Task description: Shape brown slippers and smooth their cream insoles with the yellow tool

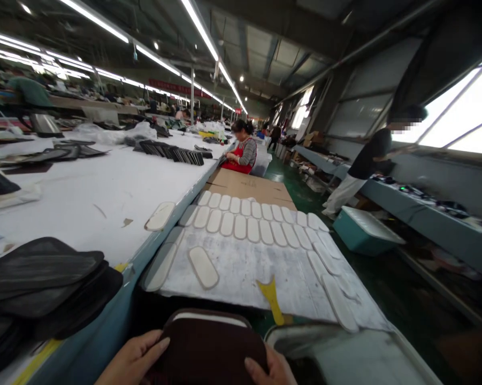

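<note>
My left hand [134, 357] and my right hand [270, 370] both grip a dark brown padded piece with a pale edge [211, 342] at the bottom of the view. Just beyond it lies a grey-white board [244, 267] carrying rows of several pale oval pads [241, 219]. One loose oval pad [203, 267] lies nearer me on the board. A yellow scraper [273, 297] rests at the board's near edge. A metal tray [345, 353] sits to the right of my right hand.
A long white worktable [104, 187] runs along my left, with stacks of black pieces [36, 283] near me and more [176, 152] further off. A person in a red apron [243, 152] sits ahead. Another person [365, 166] stands at the right bench. A teal bin [361, 230] stands on the floor.
</note>
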`<state>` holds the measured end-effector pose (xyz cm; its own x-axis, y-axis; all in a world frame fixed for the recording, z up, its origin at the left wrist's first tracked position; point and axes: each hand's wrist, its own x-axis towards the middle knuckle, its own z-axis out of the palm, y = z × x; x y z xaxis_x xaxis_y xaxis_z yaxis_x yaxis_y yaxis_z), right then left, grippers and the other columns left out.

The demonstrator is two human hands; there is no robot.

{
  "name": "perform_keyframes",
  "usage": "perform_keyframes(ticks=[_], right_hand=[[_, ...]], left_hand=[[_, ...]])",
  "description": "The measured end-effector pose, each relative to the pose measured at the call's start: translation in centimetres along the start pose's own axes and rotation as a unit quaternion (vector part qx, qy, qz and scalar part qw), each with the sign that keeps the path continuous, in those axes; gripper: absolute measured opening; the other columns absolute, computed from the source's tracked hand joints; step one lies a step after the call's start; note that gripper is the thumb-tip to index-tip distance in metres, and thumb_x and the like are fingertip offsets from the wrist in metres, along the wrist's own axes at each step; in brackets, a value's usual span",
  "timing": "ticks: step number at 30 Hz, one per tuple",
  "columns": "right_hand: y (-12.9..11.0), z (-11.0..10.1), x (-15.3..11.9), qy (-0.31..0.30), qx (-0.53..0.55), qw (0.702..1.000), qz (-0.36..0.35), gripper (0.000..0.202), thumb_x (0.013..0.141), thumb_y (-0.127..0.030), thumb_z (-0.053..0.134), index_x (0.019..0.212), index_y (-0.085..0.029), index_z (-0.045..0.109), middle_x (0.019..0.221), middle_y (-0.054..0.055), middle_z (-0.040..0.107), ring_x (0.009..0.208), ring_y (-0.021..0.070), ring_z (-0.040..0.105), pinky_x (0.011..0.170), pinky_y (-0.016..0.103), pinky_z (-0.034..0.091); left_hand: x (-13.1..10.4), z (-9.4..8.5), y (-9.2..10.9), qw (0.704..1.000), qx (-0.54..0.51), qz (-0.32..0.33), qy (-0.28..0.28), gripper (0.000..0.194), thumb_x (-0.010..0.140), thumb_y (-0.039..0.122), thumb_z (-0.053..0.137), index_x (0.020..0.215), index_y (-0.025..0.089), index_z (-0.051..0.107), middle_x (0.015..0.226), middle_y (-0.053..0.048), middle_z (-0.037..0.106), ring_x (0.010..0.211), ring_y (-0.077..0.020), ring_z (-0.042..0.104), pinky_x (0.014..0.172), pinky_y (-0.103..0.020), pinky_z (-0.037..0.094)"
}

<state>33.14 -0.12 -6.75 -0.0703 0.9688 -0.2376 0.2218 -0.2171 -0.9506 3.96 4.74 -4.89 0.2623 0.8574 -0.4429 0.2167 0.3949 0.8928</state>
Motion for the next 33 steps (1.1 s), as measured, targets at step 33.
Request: perform_keyframes(ticks=[33], right_hand=[[0.6,-1.2,1.1,0.122,-0.138,0.981,0.055,0.039,0.086,-0.052,0.041,0.068,-0.019,0.051,0.047,-0.002,0.048,0.045,0.0121,0.046,0.048,0.022,0.039]], left_hand=[[2.2,-1.9,0.6,0.991,0.113,-0.060,0.028,0.038,0.081,0.052,0.046,0.067,0.017,0.052,0.048,0.005,0.045,0.041,-0.0094,0.045,0.040,-0.018,0.036]])
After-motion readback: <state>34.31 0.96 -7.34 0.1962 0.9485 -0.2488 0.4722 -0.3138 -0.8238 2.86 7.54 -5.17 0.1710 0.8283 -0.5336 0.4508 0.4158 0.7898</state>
